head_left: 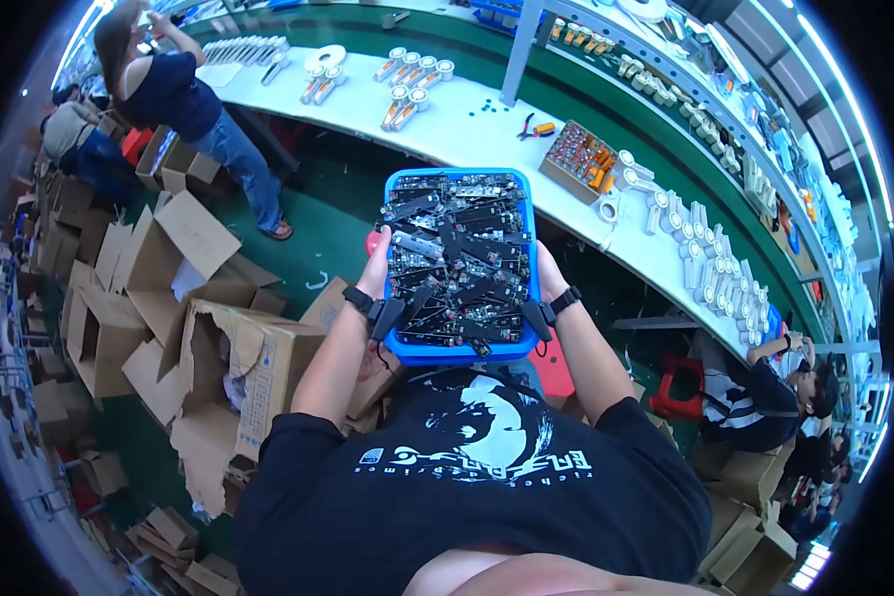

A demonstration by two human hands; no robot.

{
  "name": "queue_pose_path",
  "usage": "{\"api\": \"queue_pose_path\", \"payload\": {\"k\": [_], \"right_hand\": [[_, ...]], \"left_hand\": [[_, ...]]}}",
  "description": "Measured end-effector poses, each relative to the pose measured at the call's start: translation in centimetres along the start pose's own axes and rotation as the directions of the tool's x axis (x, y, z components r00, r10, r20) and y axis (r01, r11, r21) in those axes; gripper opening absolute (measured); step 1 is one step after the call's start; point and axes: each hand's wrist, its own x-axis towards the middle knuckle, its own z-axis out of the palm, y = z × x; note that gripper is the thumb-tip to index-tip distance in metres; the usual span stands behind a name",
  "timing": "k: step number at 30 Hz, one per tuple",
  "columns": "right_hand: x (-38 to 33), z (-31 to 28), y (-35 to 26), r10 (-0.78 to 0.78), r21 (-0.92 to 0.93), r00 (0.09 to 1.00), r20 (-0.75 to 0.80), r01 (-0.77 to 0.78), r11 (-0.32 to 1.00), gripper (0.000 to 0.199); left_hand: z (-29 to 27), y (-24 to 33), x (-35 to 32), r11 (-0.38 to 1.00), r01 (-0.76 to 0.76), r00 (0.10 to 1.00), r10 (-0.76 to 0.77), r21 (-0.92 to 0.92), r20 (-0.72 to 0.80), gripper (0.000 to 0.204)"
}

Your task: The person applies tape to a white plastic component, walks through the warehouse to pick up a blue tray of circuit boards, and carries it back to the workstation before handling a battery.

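Note:
A blue plastic bin (pixel 457 353) is held up in front of my body, level and full of small black circuit boards (pixel 457 258). The boards lie loosely heaped in it, at many angles. My left hand (pixel 377 263) grips the bin's left side, and my right hand (pixel 549 273) grips the right side. The fingers of both hands are mostly hidden beneath or behind the bin walls. Each wrist wears a black strap, with a dark block-shaped device near the bin's lower corners.
Ahead runs a long white workbench (pixel 358 114) with rows of white handheld devices (pixel 710 263), a cardboard box of orange parts (pixel 578 159) and pliers. Opened cartons (pixel 233 382) crowd the floor at left. One person (pixel 184 104) stands far left; another (pixel 765 402) sits at right near a red stool (pixel 677 385).

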Motion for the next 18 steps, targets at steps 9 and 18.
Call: {"api": "queue_pose_path", "payload": {"k": [9, 18], "right_hand": [[10.0, -1.6, -7.7, -0.022, -0.009, 1.0, 0.004, 0.022, 1.0, 0.043], [23.0, -5.2, -16.7, 0.019, 0.174, 0.999, 0.04, -0.026, 0.984, 0.042]], "left_hand": [[-0.1, 4.3, 11.9, 0.998, 0.008, 0.999, -0.005, 0.063, -0.051, 0.059], [0.1, 10.0, 28.3, 0.988, 0.098, 0.984, -0.078, 0.12, -0.162, 0.062]]}}
